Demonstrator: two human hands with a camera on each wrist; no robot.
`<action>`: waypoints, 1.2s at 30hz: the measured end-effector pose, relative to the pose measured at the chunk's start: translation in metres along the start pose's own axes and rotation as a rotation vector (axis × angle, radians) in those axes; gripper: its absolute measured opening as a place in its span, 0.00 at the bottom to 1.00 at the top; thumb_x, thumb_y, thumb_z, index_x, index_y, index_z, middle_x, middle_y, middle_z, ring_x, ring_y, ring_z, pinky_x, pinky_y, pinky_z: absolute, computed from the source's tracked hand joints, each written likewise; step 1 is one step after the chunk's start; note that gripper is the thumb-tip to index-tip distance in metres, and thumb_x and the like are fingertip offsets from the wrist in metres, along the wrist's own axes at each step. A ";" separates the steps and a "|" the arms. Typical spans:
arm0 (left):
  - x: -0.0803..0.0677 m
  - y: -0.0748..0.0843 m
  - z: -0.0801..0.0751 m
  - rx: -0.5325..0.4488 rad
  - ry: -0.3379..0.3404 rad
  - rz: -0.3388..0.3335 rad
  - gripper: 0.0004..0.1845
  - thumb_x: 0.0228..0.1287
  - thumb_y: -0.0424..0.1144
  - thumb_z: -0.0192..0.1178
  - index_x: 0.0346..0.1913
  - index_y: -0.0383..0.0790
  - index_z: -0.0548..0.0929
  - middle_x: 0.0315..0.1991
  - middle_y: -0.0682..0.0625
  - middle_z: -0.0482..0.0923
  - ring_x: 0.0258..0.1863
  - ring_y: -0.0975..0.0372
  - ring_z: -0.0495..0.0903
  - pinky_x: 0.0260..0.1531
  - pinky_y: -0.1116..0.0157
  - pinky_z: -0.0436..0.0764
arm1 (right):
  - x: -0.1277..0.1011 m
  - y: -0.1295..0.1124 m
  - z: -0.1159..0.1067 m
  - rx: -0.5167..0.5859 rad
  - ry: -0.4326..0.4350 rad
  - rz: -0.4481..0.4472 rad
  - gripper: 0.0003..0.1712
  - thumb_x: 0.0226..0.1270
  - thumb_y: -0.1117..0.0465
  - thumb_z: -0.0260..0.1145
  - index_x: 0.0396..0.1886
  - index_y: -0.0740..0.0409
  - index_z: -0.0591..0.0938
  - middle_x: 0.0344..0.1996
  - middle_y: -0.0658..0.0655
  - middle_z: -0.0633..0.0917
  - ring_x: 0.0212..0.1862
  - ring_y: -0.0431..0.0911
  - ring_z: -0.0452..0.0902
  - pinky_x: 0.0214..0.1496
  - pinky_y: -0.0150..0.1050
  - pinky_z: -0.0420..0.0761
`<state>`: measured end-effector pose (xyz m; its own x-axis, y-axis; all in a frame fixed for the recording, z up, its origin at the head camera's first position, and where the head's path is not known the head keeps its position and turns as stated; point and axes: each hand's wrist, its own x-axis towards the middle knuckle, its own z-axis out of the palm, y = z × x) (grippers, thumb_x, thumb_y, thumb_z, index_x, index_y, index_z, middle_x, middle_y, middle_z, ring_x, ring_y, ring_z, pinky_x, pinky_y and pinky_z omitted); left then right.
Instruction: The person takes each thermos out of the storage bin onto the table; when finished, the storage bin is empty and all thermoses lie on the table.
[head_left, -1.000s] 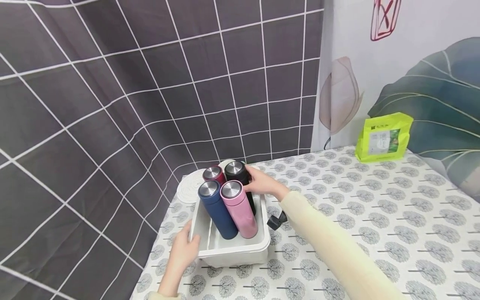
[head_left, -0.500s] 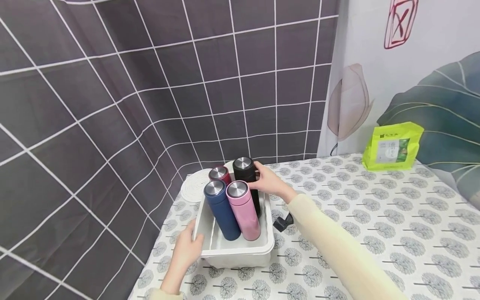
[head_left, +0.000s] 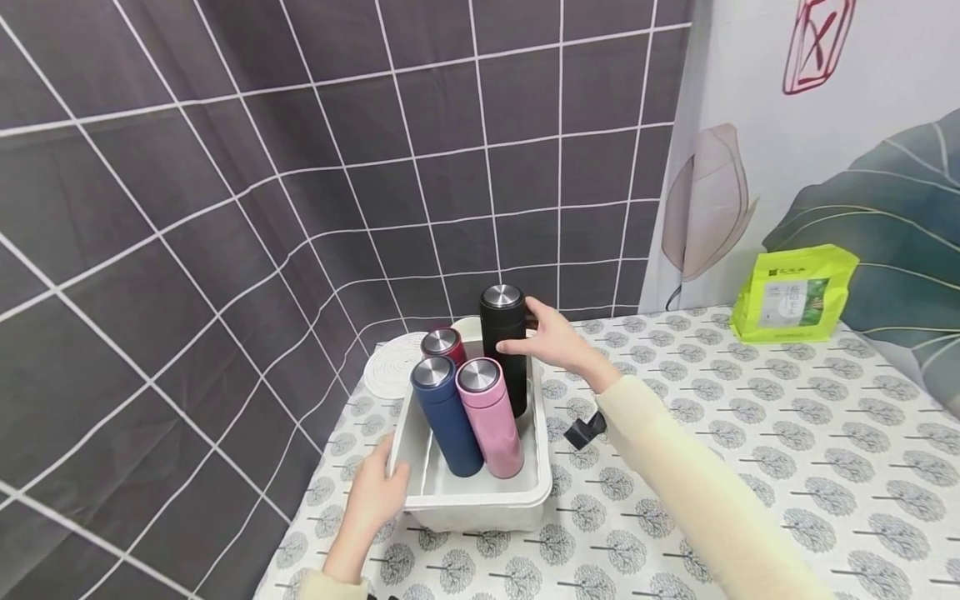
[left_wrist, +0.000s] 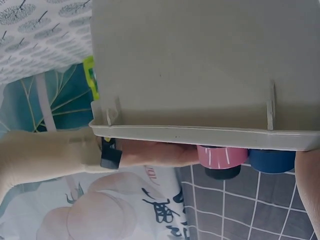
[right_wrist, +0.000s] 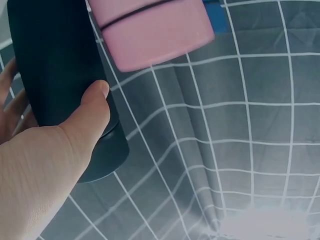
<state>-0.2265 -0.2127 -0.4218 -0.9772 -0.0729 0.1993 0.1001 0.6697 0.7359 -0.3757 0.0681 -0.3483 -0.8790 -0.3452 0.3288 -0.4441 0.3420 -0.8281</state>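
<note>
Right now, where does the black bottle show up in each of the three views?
Head: black bottle stands tallest at the back right of the white bin, gripped by the right hand.
Left wrist: only its dark end peeks below the bin's rim.
Right wrist: upper left, thumb across it.
Shared landmark: the pink bottle beside it.

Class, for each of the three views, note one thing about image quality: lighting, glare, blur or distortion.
Head view: evenly lit and sharp, with wide-angle bending of the wall grid. Left wrist view: the white bin fills the frame, flat and slightly soft. Right wrist view: the black bottle is close and soft-edged, with a glare patch at the bottom.
</note>
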 end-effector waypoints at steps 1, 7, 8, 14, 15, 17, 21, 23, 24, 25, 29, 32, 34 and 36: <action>0.000 0.000 0.000 -0.003 0.000 -0.005 0.25 0.60 0.30 0.49 0.63 0.30 0.64 0.54 0.33 0.71 0.50 0.43 0.74 0.47 0.51 0.77 | 0.000 -0.002 -0.002 -0.010 0.008 0.004 0.38 0.43 0.49 0.74 0.54 0.53 0.69 0.42 0.50 0.79 0.47 0.43 0.76 0.51 0.41 0.76; 0.003 -0.002 -0.001 0.004 -0.006 -0.002 0.26 0.60 0.31 0.50 0.63 0.29 0.63 0.53 0.33 0.71 0.50 0.43 0.74 0.47 0.50 0.77 | 0.000 -0.013 -0.014 -0.014 0.034 0.009 0.35 0.43 0.49 0.74 0.51 0.55 0.70 0.39 0.52 0.81 0.42 0.43 0.78 0.48 0.42 0.77; 0.003 -0.002 -0.001 0.006 -0.005 -0.002 0.26 0.60 0.31 0.50 0.63 0.30 0.63 0.53 0.33 0.72 0.50 0.43 0.74 0.47 0.50 0.77 | 0.000 -0.015 -0.015 -0.017 0.037 0.005 0.35 0.43 0.49 0.74 0.50 0.55 0.71 0.39 0.53 0.81 0.42 0.44 0.79 0.48 0.42 0.77; 0.002 -0.002 -0.002 0.014 -0.006 -0.019 0.26 0.60 0.31 0.50 0.62 0.31 0.65 0.52 0.33 0.73 0.48 0.43 0.75 0.47 0.50 0.77 | -0.001 -0.022 -0.025 -0.023 0.088 -0.015 0.34 0.43 0.51 0.75 0.51 0.54 0.71 0.40 0.53 0.81 0.43 0.45 0.78 0.49 0.41 0.77; 0.001 -0.002 -0.002 0.017 -0.008 -0.016 0.26 0.60 0.31 0.50 0.62 0.31 0.65 0.52 0.33 0.73 0.48 0.43 0.75 0.47 0.50 0.77 | -0.001 -0.024 -0.027 -0.016 0.099 -0.022 0.35 0.43 0.51 0.75 0.51 0.54 0.71 0.41 0.53 0.80 0.44 0.45 0.78 0.49 0.41 0.77; 0.001 -0.002 -0.002 0.013 -0.010 -0.012 0.25 0.60 0.31 0.50 0.62 0.30 0.65 0.52 0.33 0.73 0.48 0.43 0.75 0.47 0.50 0.77 | -0.001 -0.027 -0.031 -0.010 0.126 -0.040 0.35 0.43 0.52 0.75 0.52 0.54 0.72 0.42 0.53 0.80 0.45 0.45 0.78 0.50 0.41 0.77; 0.001 -0.001 -0.001 -0.005 -0.011 -0.002 0.25 0.60 0.30 0.49 0.62 0.31 0.65 0.52 0.33 0.73 0.48 0.43 0.75 0.45 0.51 0.79 | -0.001 -0.035 -0.041 0.016 0.181 -0.082 0.35 0.43 0.51 0.75 0.52 0.52 0.72 0.43 0.53 0.79 0.44 0.45 0.78 0.49 0.41 0.77; 0.001 -0.001 -0.001 -0.006 -0.010 -0.001 0.25 0.60 0.30 0.49 0.62 0.30 0.64 0.52 0.33 0.73 0.48 0.43 0.75 0.45 0.51 0.79 | -0.002 -0.039 -0.046 0.042 0.203 -0.088 0.35 0.43 0.51 0.75 0.53 0.51 0.71 0.43 0.52 0.79 0.44 0.45 0.78 0.49 0.41 0.77; 0.001 -0.001 -0.001 -0.002 -0.008 -0.003 0.25 0.60 0.30 0.49 0.62 0.30 0.64 0.52 0.33 0.73 0.48 0.43 0.75 0.46 0.52 0.78 | -0.003 -0.041 -0.048 0.059 0.212 -0.091 0.35 0.43 0.52 0.75 0.53 0.50 0.71 0.44 0.52 0.79 0.44 0.45 0.78 0.49 0.41 0.77; 0.002 -0.001 -0.001 -0.001 -0.006 -0.006 0.25 0.60 0.30 0.49 0.62 0.30 0.64 0.52 0.33 0.73 0.48 0.43 0.75 0.46 0.52 0.78 | -0.003 -0.042 -0.050 0.075 0.221 -0.091 0.35 0.43 0.52 0.75 0.53 0.50 0.71 0.44 0.52 0.79 0.45 0.45 0.78 0.49 0.41 0.77; 0.002 -0.001 -0.001 0.003 -0.001 -0.019 0.25 0.60 0.31 0.50 0.62 0.30 0.64 0.52 0.33 0.73 0.48 0.44 0.75 0.46 0.52 0.78 | -0.005 -0.043 -0.057 0.121 0.239 -0.090 0.35 0.45 0.55 0.75 0.55 0.48 0.71 0.44 0.52 0.79 0.46 0.45 0.78 0.49 0.40 0.78; 0.002 -0.002 -0.002 0.006 0.003 -0.019 0.25 0.60 0.31 0.50 0.62 0.30 0.65 0.52 0.33 0.73 0.48 0.43 0.75 0.46 0.51 0.78 | -0.007 -0.041 -0.063 0.132 0.236 -0.092 0.35 0.45 0.56 0.74 0.55 0.49 0.71 0.44 0.53 0.79 0.46 0.46 0.78 0.48 0.39 0.80; 0.002 -0.002 -0.001 0.010 0.004 -0.012 0.25 0.60 0.31 0.49 0.62 0.30 0.65 0.51 0.32 0.73 0.48 0.43 0.75 0.46 0.51 0.78 | -0.009 -0.039 -0.066 0.134 0.237 -0.096 0.35 0.45 0.57 0.75 0.55 0.50 0.71 0.44 0.53 0.79 0.45 0.45 0.79 0.47 0.38 0.80; 0.002 -0.003 -0.001 0.012 0.006 -0.007 0.25 0.60 0.31 0.50 0.62 0.30 0.65 0.51 0.32 0.73 0.47 0.43 0.76 0.45 0.51 0.78 | -0.013 -0.039 -0.068 0.127 0.240 -0.095 0.35 0.45 0.57 0.74 0.56 0.51 0.71 0.44 0.54 0.80 0.45 0.45 0.79 0.47 0.36 0.80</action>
<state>-0.2289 -0.2155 -0.4224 -0.9768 -0.0823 0.1976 0.0905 0.6779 0.7295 -0.3588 0.1187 -0.2889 -0.8573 -0.1488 0.4928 -0.5141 0.2010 -0.8338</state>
